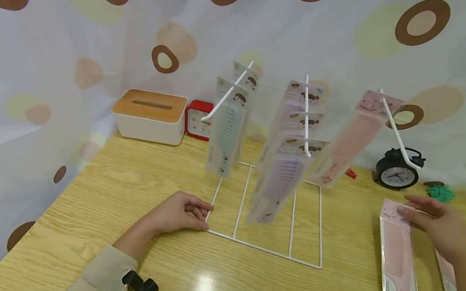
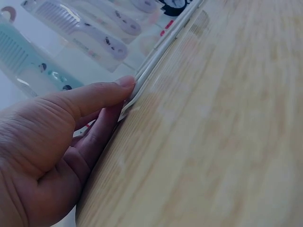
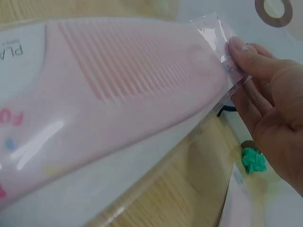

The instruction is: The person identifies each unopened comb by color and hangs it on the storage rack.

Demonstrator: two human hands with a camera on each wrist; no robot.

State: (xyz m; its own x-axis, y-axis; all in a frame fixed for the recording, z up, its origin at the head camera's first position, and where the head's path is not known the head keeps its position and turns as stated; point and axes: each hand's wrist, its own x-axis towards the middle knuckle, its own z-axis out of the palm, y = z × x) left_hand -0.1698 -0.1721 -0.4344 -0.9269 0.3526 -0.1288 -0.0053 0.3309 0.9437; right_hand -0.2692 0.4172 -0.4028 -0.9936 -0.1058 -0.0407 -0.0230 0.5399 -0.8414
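Observation:
My left hand [image 1: 180, 213] pinches the front left corner of a white wire rack [image 1: 262, 248] between thumb and fingers; the left wrist view shows the thumb on the wire [image 2: 158, 54]. With the right hand [image 1: 445, 231] I grip a pink comb in a clear packet [image 1: 395, 258] by its top card, thumb over the print. This packet slants down toward the table's front right. From the rack's prongs hang packaged combs: green ones [image 1: 227, 129] at left, several purple ones [image 1: 284, 179] in the middle, pink [image 1: 355, 134] at right.
Another pink packet [image 1: 446, 273] lies partly hidden under the right forearm. Along the back stand a tissue box [image 1: 149, 127], a red clock [image 1: 197, 129] and a black alarm clock [image 1: 396, 176]. A green crinkled thing [image 1: 441, 193] lies behind the right hand. Patterned cloth [image 1: 278, 30] hangs behind.

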